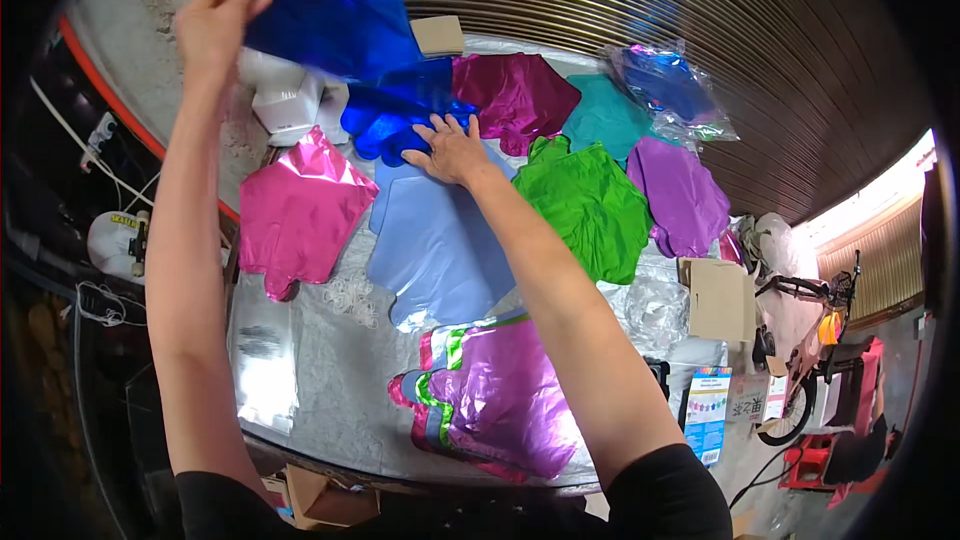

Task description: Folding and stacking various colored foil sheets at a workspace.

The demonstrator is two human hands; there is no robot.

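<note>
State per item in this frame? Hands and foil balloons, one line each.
left hand: raised, pinching the lifted dark blue foil balloon
right hand: flat, pressing on the dark blue balloon stack
pink balloon: deflated, flat
light blue balloon: deflated, flat
green balloon: deflated, creased
mixed stack: flat, fanned at the near table edge

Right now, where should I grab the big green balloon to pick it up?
Take the green balloon by its near edge, coming from your side of the table. It lies flat and limp, so pinch the thin foil rim there. Its far end tucks against the teal balloon and the purple balloon crowds its right side.
</note>
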